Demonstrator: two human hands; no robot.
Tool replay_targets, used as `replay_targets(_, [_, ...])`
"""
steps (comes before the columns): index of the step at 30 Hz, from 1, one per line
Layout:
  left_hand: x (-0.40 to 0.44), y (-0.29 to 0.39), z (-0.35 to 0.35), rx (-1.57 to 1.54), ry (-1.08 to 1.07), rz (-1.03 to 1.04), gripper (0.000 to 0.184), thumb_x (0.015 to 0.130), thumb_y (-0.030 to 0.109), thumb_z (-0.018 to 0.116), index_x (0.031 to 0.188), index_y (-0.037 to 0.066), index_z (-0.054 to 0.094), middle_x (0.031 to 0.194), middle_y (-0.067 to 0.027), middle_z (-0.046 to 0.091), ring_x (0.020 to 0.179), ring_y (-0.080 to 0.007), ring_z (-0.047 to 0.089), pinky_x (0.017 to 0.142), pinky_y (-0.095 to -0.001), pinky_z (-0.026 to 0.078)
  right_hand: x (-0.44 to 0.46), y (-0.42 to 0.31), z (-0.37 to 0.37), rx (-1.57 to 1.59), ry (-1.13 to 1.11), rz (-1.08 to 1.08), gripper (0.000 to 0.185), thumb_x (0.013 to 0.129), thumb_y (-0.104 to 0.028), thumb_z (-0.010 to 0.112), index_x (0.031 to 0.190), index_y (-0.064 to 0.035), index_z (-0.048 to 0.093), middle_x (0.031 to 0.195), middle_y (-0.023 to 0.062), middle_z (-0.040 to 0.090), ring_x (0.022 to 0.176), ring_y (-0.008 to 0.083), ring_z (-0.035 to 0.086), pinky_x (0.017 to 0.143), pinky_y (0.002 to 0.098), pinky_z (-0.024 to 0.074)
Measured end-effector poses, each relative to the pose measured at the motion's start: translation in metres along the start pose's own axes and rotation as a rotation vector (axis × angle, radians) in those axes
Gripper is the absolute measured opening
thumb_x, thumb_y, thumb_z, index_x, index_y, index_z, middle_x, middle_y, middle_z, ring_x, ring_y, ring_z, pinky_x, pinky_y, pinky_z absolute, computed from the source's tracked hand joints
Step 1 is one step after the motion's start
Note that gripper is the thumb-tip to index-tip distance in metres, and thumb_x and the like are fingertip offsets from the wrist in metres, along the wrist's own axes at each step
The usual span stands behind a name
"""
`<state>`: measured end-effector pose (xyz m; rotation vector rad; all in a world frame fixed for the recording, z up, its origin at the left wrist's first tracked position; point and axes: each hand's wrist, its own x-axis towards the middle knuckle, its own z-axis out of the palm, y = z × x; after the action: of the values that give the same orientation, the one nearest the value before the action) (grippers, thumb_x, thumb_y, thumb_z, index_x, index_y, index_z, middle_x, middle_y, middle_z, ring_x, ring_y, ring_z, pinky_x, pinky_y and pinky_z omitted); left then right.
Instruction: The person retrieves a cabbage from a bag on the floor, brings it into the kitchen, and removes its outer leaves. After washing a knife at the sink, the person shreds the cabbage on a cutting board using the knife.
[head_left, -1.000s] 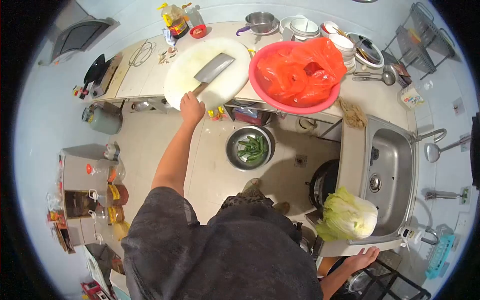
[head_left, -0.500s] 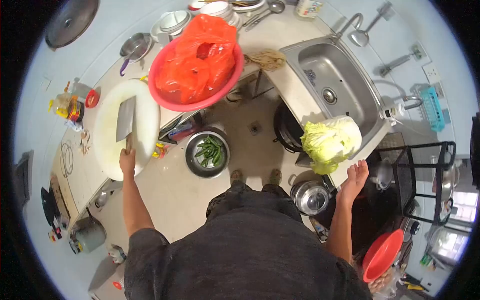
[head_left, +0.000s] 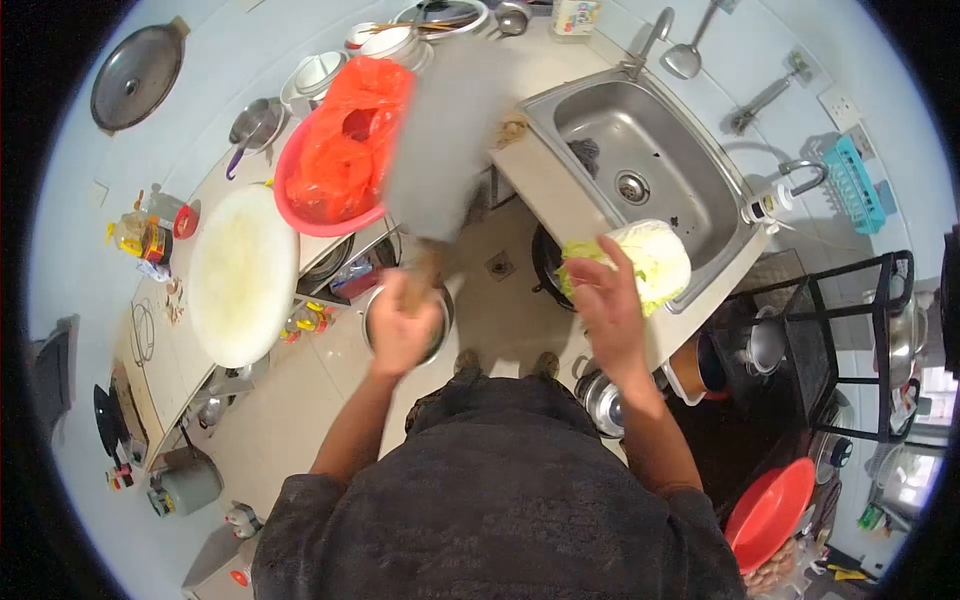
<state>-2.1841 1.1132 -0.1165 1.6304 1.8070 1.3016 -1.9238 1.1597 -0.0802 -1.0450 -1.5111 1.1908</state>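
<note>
My left hand is wrapped round the wooden handle of a cleaver, raised with its blurred blade upward in front of the pink basin. My right hand is up with its fingers apart and holds nothing. Behind it lies a Chinese cabbage on the counter edge beside the sink, partly hidden by the fingers. The round white cutting board lies at the left with no blade on it. Below my left hand, a metal bowl on the floor is mostly covered.
The steel sink is at the upper right. A red plastic bag fills the basin. At the right stand a black metal rack and a red basin. A steel pot sits near my right forearm.
The cleaver has left the cutting board and moved right, held in my left hand. My right hand has risen in front of the cabbage. The view has turned toward the sink.
</note>
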Motion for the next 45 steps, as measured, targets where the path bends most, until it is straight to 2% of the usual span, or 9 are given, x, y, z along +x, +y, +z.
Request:
replay_targets(5, [-0.008, 0.091, 0.133, -0.204, -0.409, 0.155, 0.038, 0.072, 0.016, 0.073, 0.1, 0.003, 0.051, 0.076, -0.013, 0.058, 0.068, -0.0314, 0.06, 0.06, -0.039, 0.048, -0.013, -0.006, -0.033, 0.261, 0.221, 0.059, 0.046, 0.092, -0.008, 0.05, 0.135, 0.0013, 0.034, 0.115, 0.0136, 0.059, 0.104, 0.0212, 0.056, 0.094, 0.0349, 0.0428])
replay_targets(8, [-0.015, 0.115, 0.191, -0.241, -0.685, 0.142, 0.051, 0.07, 0.028, 0.079, 0.105, 0.004, 0.05, 0.091, -0.0159, 0.06, 0.084, -0.0358, 0.061, 0.072, -0.0436, 0.048, -0.034, -0.003, -0.085, 0.187, 0.481, 0.074, 0.023, 0.091, -0.003, 0.039, 0.109, 0.0004, 0.052, 0.098, 0.0103, 0.063, 0.086, 0.0149, 0.06, 0.079, 0.0308, 0.0488])
replay_targets(10, [-0.007, 0.117, 0.212, -0.137, -0.752, 0.387, 0.065, 0.069, 0.037, 0.079, 0.115, 0.003, 0.047, 0.109, -0.0204, 0.055, 0.103, -0.0384, 0.054, 0.087, -0.0462, 0.043, -0.043, 0.029, -0.123, 0.055, 0.774, 0.007, 0.021, 0.091, -0.003, 0.04, 0.108, -0.001, 0.051, 0.082, 0.0057, 0.059, 0.071, 0.0111, 0.056, 0.063, 0.0255, 0.048])
replay_targets(13, [0.014, 0.119, 0.237, 0.111, -0.591, 0.518, 0.089, 0.069, 0.046, 0.078, 0.132, -0.001, 0.036, 0.133, -0.026, 0.039, 0.126, -0.0425, 0.037, 0.105, -0.0494, 0.029, -0.068, 0.024, -0.187, -0.018, 0.671, 0.174, 0.014, 0.094, -0.004, 0.043, 0.103, 0.0002, 0.053, 0.075, -0.0002, 0.055, 0.061, 0.0047, 0.05, 0.051, 0.0202, 0.0387])
replay_targets(15, [0.025, 0.117, 0.259, 0.31, -0.522, 0.514, 0.115, 0.066, 0.054, 0.077, 0.144, -0.005, 0.017, 0.145, -0.03, 0.022, 0.136, -0.048, 0.019, 0.112, -0.057, 0.014, -0.077, 0.031, -0.217, -0.42, 0.502, 0.256, 0.017, 0.092, -0.005, 0.049, 0.107, 0.0003, 0.054, 0.072, 0.0102, 0.058, 0.055, 0.0191, 0.054, 0.053, 0.0315, 0.0438])
replay_targets(18, [0.025, 0.122, 0.292, 0.455, -0.528, 0.398, 0.121, 0.06, 0.058, 0.079, 0.145, -0.002, 0.017, 0.147, -0.0288, 0.02, 0.138, -0.0484, 0.015, 0.11, -0.0624, 0.012, -0.074, 0.038, -0.234, -0.801, 0.28, 0.11, 0.025, 0.088, -0.005, 0.054, 0.112, -0.0008, 0.055, 0.076, 0.0193, 0.059, 0.061, 0.0332, 0.058, 0.058, 0.0425, 0.047])
replay_targets(23, [0.027, 0.121, 0.309, 0.585, -0.579, 0.284, 0.12, 0.056, 0.055, 0.081, 0.146, 0.004, 0.02, 0.145, -0.0259, 0.026, 0.135, -0.0467, 0.02, 0.106, -0.0648, 0.016, -0.063, 0.034, -0.24, -1.0, 0.032, 0.207, 0.028, 0.084, -0.002, 0.056, 0.112, -0.001, 0.057, 0.082, 0.0213, 0.061, 0.073, 0.0388, 0.06, 0.067, 0.046, 0.0468])
replay_targets(38, [0.023, 0.108, 0.319, 0.532, -0.522, 0.334, 0.114, 0.056, 0.043, 0.085, 0.146, 0.007, 0.023, 0.143, -0.0237, 0.027, 0.132, -0.0451, 0.024, 0.104, -0.0627, 0.021, -0.064, 0.022, -0.263, -1.017, -0.231, 0.29, 0.037, 0.084, -0.011, 0.061, 0.116, 0.0022, 0.051, 0.079, 0.0187, 0.058, 0.07, 0.0338, 0.065, 0.058, 0.0401, 0.0547])
replay_targets(45, [0.019, 0.11, 0.323, 0.572, -0.506, 0.352, 0.117, 0.05, 0.039, 0.087, 0.143, 0.002, 0.026, 0.144, -0.0261, 0.027, 0.132, -0.046, 0.028, 0.105, -0.0607, 0.022, -0.006, 0.042, -0.251, -0.982, -0.427, 0.404, 0.02, 0.084, -0.005, 0.056, 0.099, 0.0014, 0.045, 0.081, 0.0235, 0.061, 0.073, 0.0388, 0.065, 0.061, 0.0446, 0.0543])
